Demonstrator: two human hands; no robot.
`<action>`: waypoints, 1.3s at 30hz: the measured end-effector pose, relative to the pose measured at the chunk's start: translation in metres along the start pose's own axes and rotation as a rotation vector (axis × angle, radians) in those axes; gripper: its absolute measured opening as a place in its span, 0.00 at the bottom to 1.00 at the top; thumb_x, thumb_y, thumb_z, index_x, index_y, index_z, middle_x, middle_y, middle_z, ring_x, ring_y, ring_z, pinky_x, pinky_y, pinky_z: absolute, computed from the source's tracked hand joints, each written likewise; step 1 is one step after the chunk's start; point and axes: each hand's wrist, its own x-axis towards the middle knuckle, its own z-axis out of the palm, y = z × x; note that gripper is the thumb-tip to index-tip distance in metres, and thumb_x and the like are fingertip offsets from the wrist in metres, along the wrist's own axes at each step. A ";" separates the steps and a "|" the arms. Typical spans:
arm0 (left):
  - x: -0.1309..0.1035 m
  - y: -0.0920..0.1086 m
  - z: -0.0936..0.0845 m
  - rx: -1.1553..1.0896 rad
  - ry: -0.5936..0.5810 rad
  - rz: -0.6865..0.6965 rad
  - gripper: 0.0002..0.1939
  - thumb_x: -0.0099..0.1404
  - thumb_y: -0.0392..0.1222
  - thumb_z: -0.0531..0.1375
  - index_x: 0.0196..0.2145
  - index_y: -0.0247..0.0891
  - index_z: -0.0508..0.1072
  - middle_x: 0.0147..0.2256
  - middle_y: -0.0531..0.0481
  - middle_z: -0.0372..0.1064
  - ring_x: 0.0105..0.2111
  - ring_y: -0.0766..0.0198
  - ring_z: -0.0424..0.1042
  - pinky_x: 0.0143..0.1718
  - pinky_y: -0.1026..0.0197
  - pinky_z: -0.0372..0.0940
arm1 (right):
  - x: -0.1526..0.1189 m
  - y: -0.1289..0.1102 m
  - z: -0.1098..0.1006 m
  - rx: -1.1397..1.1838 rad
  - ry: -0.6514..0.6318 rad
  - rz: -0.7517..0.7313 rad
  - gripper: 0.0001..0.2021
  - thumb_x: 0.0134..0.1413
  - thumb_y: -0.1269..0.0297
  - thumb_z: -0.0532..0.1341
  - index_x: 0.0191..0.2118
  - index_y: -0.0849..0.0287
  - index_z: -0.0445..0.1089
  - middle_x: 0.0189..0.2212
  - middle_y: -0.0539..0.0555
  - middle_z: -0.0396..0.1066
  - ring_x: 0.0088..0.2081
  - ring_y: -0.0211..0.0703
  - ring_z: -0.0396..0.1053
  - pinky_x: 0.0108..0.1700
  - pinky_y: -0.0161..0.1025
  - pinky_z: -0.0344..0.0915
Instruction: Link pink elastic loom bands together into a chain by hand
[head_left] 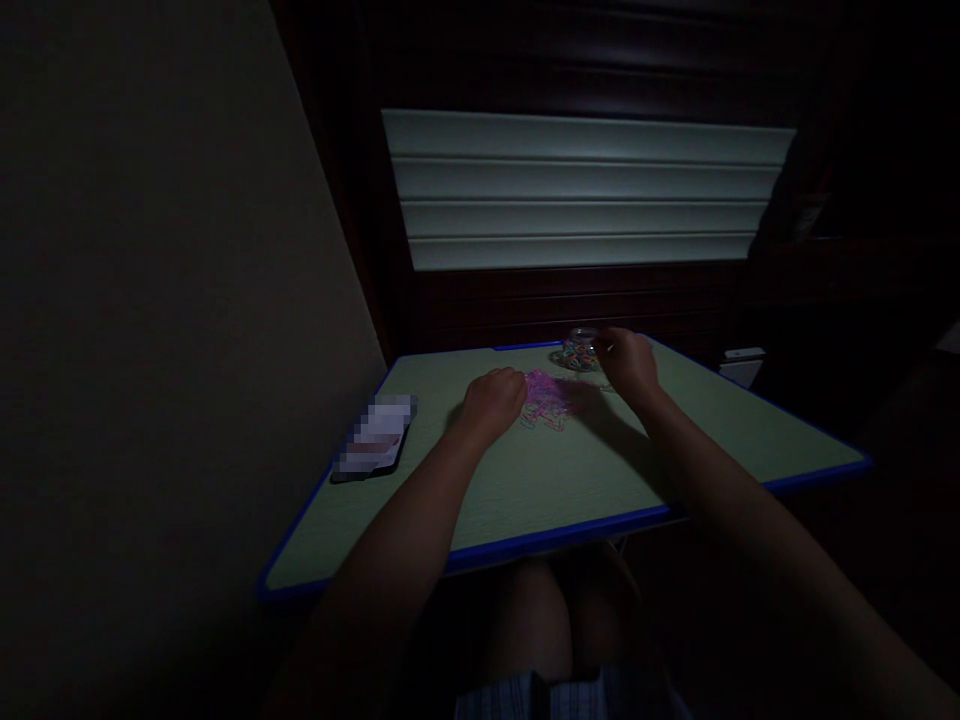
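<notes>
The pale green counter point(540, 490) with a blue rim stands before a dim wall panel of light horizontal slats point(585, 190), and on it the left hand point(493, 402), fingers curled, rests at the left edge of the pile while the right hand point(630, 365) is raised by the jar with its fingers bent inward; whether either hand grips anything cannot be told. A flat dark-edged device point(373, 440), its face blurred out, lies toward the counter's left side, well apart from the clear jar point(579, 352) of multicoloured pieces near the far edge and the loose pile of small, mostly pink pieces point(546, 392) between the hands.
</notes>
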 end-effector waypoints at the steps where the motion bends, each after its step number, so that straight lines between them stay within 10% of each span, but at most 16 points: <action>1: -0.001 0.001 -0.002 0.057 -0.014 0.019 0.13 0.62 0.41 0.46 0.32 0.35 0.69 0.33 0.46 0.67 0.36 0.62 0.65 0.37 0.61 0.58 | 0.001 0.004 -0.004 -0.048 0.052 0.021 0.13 0.52 0.65 0.50 0.36 0.61 0.71 0.33 0.59 0.70 0.33 0.43 0.65 0.32 0.35 0.54; 8: -0.001 0.001 -0.002 0.165 -0.073 0.034 0.14 0.63 0.40 0.45 0.35 0.35 0.68 0.34 0.46 0.67 0.37 0.62 0.65 0.37 0.62 0.58 | 0.004 0.023 -0.013 -0.238 0.232 0.097 0.16 0.54 0.67 0.46 0.37 0.63 0.71 0.34 0.61 0.69 0.34 0.45 0.64 0.32 0.37 0.52; 25: -0.002 0.000 -0.002 0.175 -0.075 0.029 0.14 0.63 0.41 0.44 0.33 0.36 0.68 0.33 0.47 0.67 0.34 0.63 0.66 0.33 0.63 0.58 | 0.007 0.028 -0.004 -0.107 0.082 0.045 0.15 0.51 0.67 0.50 0.37 0.62 0.72 0.34 0.60 0.71 0.34 0.44 0.67 0.33 0.35 0.56; 39: -0.003 -0.005 -0.002 0.187 -0.155 -0.020 0.14 0.62 0.41 0.46 0.34 0.36 0.70 0.35 0.45 0.68 0.37 0.62 0.66 0.36 0.63 0.59 | -0.011 -0.023 0.017 0.438 -0.593 -0.409 0.12 0.47 0.65 0.55 0.34 0.64 0.73 0.28 0.56 0.73 0.28 0.38 0.66 0.30 0.32 0.59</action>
